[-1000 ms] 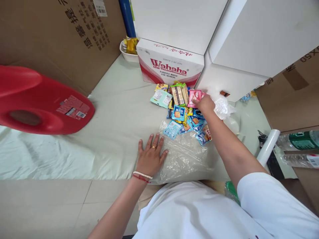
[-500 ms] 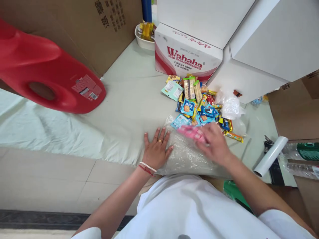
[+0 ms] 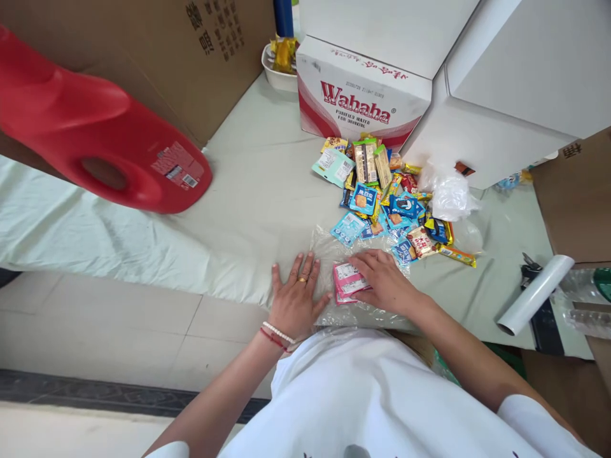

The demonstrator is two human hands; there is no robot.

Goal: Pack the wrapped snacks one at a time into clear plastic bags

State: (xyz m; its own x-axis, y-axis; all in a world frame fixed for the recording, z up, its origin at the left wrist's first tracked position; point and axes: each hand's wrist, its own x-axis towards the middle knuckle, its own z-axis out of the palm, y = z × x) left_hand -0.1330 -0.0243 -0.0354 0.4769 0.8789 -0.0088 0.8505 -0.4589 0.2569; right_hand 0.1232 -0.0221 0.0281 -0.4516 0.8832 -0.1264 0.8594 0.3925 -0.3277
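Note:
My left hand (image 3: 296, 299) lies flat on the pale green tablecloth with fingers spread, its thumb at the left edge of a clear plastic bag (image 3: 324, 245). On that bag rest pink snack packets (image 3: 348, 280), one overlapping another. My right hand (image 3: 382, 281) grips their right side, fingers over the top, so part of them is hidden. Just beyond the bag is a pile of small wrapped snacks (image 3: 364, 198) in blue, yellow, green and red. A crumpled white plastic bag (image 3: 451, 196) sits at the pile's right side.
A red jug (image 3: 143, 159) stands at the left by a brown carton (image 3: 143, 76). Behind the pile is a white and red Wahaba-style water box, lettered Wahaha (image 3: 358, 95). A white roll (image 3: 534, 296) and plastic bottles (image 3: 587, 286) lie at the right. The table's front edge is close to my body.
My right hand has brought the pink packets down toward me and left, onto the clear bag. A red and cream packet in the pile is now uncovered. My left hand stays flat.

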